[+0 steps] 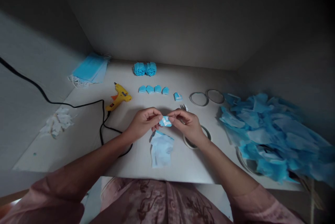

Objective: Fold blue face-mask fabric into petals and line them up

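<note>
A small folded blue piece with a white part on it is pinched between both hands over the middle of the table. My left hand grips its left edge, and my right hand closes on its right edge. Just below lies a pale blue cloth piece, flat on the table. Beyond the hands, several small folded blue pieces form a row, with another folded piece to their right. The tips of some scissors-like metal tool show behind my right hand, the rest hidden.
A yellow glue gun with a black cable lies left. Two blue rosettes, masks and white scraps lie around. Rings and a large blue fabric heap are on the right.
</note>
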`<control>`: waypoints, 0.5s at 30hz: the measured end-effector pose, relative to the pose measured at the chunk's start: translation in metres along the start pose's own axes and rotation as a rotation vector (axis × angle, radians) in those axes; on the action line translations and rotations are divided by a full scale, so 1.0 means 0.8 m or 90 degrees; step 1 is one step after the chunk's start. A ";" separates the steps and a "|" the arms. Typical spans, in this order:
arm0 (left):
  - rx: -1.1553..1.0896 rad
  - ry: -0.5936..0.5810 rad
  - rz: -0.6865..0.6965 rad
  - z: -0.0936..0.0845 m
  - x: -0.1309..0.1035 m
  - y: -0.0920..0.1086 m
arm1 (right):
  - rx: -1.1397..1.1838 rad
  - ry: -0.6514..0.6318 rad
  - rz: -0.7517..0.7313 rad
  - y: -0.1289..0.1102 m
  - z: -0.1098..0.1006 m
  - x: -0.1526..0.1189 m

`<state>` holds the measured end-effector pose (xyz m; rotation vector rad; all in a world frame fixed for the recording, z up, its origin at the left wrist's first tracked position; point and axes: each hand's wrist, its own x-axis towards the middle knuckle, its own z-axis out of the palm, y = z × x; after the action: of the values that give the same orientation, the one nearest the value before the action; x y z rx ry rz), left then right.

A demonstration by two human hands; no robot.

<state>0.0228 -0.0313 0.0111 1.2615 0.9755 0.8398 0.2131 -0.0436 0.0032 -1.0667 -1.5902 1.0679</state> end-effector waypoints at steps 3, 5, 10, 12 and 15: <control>-0.012 -0.018 0.002 0.000 0.000 0.003 | -0.021 0.011 -0.008 0.002 0.001 0.000; -0.016 -0.031 -0.016 0.000 0.000 0.002 | -0.031 0.011 -0.013 0.002 0.000 -0.001; -0.006 -0.039 -0.042 -0.002 0.003 -0.012 | -0.033 -0.005 0.010 0.001 -0.003 0.000; 0.010 -0.023 -0.034 -0.002 0.003 -0.016 | -0.013 0.002 0.036 0.000 -0.005 0.001; 0.065 0.008 0.002 -0.001 0.002 -0.017 | 0.010 0.002 0.060 0.000 -0.007 0.002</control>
<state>0.0227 -0.0311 -0.0024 1.3464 1.0372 0.8091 0.2185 -0.0415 0.0050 -1.1425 -1.5389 1.1385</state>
